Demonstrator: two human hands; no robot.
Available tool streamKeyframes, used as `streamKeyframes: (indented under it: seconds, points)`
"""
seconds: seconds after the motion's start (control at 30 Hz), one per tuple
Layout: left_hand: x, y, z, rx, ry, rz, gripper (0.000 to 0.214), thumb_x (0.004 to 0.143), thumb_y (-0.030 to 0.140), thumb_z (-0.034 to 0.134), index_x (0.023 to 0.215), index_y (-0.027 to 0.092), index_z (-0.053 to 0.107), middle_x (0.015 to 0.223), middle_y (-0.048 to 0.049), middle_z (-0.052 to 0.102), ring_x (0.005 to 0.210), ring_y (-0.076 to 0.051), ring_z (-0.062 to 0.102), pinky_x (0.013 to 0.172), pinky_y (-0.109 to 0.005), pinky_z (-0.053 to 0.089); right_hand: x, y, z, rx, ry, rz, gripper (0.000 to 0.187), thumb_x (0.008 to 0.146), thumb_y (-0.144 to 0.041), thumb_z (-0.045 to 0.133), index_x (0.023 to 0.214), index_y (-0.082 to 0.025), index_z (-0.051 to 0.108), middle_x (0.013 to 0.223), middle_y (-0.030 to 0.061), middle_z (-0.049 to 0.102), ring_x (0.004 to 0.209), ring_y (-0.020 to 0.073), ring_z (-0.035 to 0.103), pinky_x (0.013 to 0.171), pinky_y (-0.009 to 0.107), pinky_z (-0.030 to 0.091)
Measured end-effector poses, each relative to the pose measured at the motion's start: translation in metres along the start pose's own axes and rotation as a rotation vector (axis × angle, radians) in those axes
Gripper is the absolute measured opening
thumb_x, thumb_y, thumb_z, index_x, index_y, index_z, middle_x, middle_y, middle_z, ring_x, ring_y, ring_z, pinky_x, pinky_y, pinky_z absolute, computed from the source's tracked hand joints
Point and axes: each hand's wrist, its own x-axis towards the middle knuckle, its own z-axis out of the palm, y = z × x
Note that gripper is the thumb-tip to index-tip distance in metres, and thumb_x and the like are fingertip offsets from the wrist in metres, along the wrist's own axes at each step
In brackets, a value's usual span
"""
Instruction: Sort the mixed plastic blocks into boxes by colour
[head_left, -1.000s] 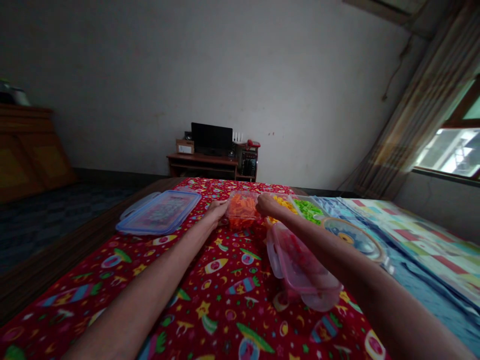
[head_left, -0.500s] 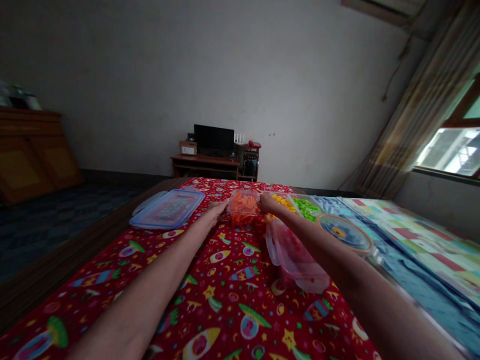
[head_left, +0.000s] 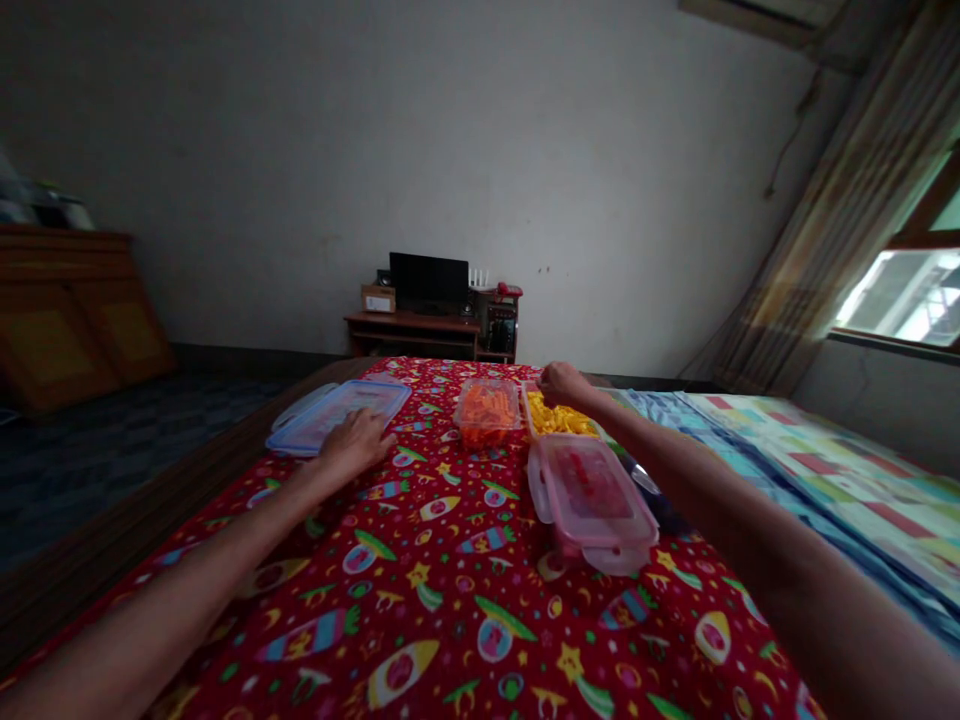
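Note:
My left hand (head_left: 355, 441) is open with its fingers spread, at the near right edge of a clear lid with a blue rim (head_left: 294, 437). My right hand (head_left: 564, 384) is closed, fingers curled, over the far part of a clear container holding yellow pieces (head_left: 564, 419). Whatever those fingers hold, if anything, is hidden. Between the hands stands a clear container of orange pieces (head_left: 487, 411), untouched. Nearer me lies a container with a pink translucent lid (head_left: 592, 490), its side flaps sticking out.
A red patterned cloth (head_left: 450, 600) covers the surface. To the right spreads blue and patchwork bedding (head_left: 840, 470). Beyond the far edge, a low desk (head_left: 412, 325) carries a monitor (head_left: 429, 280) and a cardboard box (head_left: 378, 299). A wooden cabinet (head_left: 82, 320) stands at the left.
My left hand has moved left from the orange container to the blue-rimmed lid. My right hand has shifted from the orange container to the yellow one; my forearm now covers the green pieces.

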Motion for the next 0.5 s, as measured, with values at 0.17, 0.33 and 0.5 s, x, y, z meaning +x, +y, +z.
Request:
streamKeyframes:
  seconds: [0.17,0.33,0.5]
  points:
    - [-0.029,-0.029,-0.004,0.389,-0.064,0.104,0.027,0.077,0.024,0.052,0.101,0.013,0.059,0.107,-0.0208,0.063,0.105,-0.036,0.056,0.086,-0.042,0.044,-0.015,0.019,-0.017,0.132,0.063,0.069,0.031,0.081,-0.014,0.045,0.074,-0.004,0.074,0.069,0.0124,0.072,0.051,0.0088,0.059,0.052,0.015,0.041]
    - [-0.027,-0.022,-0.012,0.451,-0.097,0.027,0.021,0.08,0.019,0.047,0.099,0.015,0.054,0.097,-0.0166,0.068,0.093,-0.03,0.06,0.079,-0.036,0.043,-0.029,0.029,-0.023,0.147,0.092,0.071,0.034,0.082,-0.013,0.043,0.07,-0.004,0.073,0.067,0.0115,0.072,0.048,0.0075,0.057,0.051,0.015,0.04]
    - [-0.025,-0.021,-0.019,0.499,-0.096,0.096,0.017,0.086,0.021,0.039,0.095,0.016,0.053,0.097,-0.0146,0.066,0.095,-0.028,0.058,0.078,-0.033,0.043,-0.038,0.039,-0.018,0.142,0.084,0.046,0.034,0.083,-0.014,0.043,0.065,-0.007,0.071,0.063,0.0089,0.071,0.05,0.0083,0.059,0.052,0.016,0.039]
